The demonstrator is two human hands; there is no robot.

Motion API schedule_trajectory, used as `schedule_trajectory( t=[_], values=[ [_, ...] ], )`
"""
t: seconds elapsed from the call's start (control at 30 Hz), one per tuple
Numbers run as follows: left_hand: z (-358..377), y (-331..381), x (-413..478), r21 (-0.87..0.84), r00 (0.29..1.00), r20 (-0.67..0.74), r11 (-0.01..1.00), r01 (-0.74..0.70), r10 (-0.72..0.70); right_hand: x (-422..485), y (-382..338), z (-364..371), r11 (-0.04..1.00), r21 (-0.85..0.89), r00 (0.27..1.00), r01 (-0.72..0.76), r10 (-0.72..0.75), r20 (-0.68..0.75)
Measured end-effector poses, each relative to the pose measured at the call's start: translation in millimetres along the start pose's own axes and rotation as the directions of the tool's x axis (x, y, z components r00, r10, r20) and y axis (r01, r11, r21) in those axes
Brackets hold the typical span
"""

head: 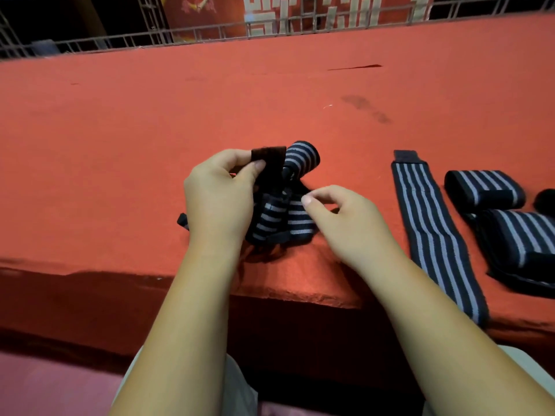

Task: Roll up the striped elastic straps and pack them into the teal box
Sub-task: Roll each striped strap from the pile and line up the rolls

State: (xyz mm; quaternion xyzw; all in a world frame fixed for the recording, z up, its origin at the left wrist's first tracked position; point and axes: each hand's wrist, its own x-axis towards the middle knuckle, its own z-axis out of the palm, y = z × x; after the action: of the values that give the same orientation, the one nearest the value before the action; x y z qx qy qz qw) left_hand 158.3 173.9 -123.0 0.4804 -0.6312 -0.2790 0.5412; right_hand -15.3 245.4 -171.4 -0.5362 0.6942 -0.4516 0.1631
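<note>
The left hand (219, 199) pinched the dark fuzzy end tab of the striped strap (279, 217). The strap was black with grey lines and lay bunched and partly rolled near the front edge of the red table (150, 130). The right hand (336, 214) curled against it, but whether it grasped the strap could not be told.

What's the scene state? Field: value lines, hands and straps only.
left hand: pinches the dark tab end of the held strap
right hand: fingers curled beside held strap, grip unclear
flat strap: unrolled on red cloth, right of both hands
far rolled strap: right of flat strap
near rolled strap: at right frame edge
teal box: not in view
</note>
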Motion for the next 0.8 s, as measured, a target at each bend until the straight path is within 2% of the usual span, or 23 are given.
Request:
schedule_trajectory(
  t=[0.1, 0.27, 0.37, 0.47, 0.57, 0.67, 0.73, 0.8],
  values=[
    [-3.0, 9.5, -1.7, -0.086, 0.997, 0.060, 0.995, 0.055, -0.050, 8.2, -16.6, -0.8, 0.985, 0.162, 0.998, -0.061, 0.064, -0.012],
    [-4.9, 18.0, -3.1, -0.161, 0.990, 0.109, 0.981, 0.106, -0.089, 19.0, -40.5, 5.1, 0.958, 0.251, 0.990, -0.142, 0.136, 0.043],
    [-9.4, 23.8, -0.6, -0.155, 0.984, 0.138, 0.978, 0.138, -0.117, 28.5, -46.1, 8.8, 0.972, 0.183, 0.989, -0.147, 0.145, 0.023],
    [-22.7, 30.8, 14.0, -0.237, 0.985, 0.064, 0.956, 0.172, -0.162, 34.1, -43.0, 13.6, 0.981, 0.054, 0.983, -0.185, 0.186, -0.011],
    [-39.5, 44.6, 34.5, -0.290, 0.988, -0.026, 0.947, 0.139, -0.153, 33.1, -36.9, 16.1, 0.970, 0.019, 0.969, -0.243, 0.243, -0.046],
    [-50.3, 62.7, 48.8, -0.298, 0.994, -0.020, 0.950, 0.097, -0.107, 32.5, -49.0, 8.5, 0.960, 0.023, 0.955, -0.278, 0.279, -0.095],
    [-54.1, 76.0, 56.3, -0.303, 0.998, -0.021, 0.951, 0.056, -0.065, 34.6, -63.4, -2.0, 0.973, -0.003, 0.959, -0.229, 0.225, -0.173],
    [-56.8, 89.1, 62.4, -0.305, 1.000, -0.018, 0.952, 0.016, -0.022, 37.8, -82.2, -15.6, 0.993, -0.007, 0.978, -0.121, 0.118, -0.173]
  ],
)
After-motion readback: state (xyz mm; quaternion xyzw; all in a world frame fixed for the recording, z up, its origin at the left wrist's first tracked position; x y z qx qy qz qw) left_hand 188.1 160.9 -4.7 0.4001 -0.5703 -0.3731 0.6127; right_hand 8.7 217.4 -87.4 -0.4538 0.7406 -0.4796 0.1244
